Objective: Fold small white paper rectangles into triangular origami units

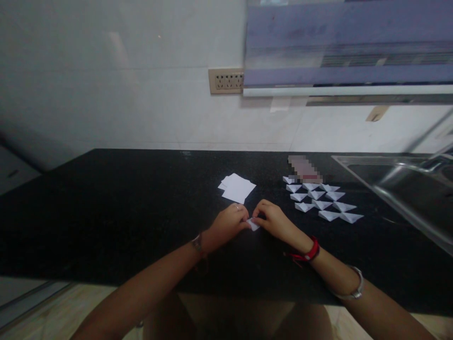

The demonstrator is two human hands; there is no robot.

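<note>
Both my hands meet over a black countertop (106,212) and pinch one small folded white paper piece (253,225) between them. My left hand (228,224) has its fingers curled on the left side of the piece; a ring shows on one finger. My right hand (271,219) grips the right side with bent fingers and wears a red band at the wrist. Just behind the hands lies a small stack of white paper sheets (237,187). To the right, several folded white paper triangles (323,200) lie in rows on the counter.
A steel sink (399,189) is set into the counter at the right. A blurred-out object (303,169) lies behind the triangles. A wall socket (226,80) and a window frame (347,89) sit on the white tiled wall behind.
</note>
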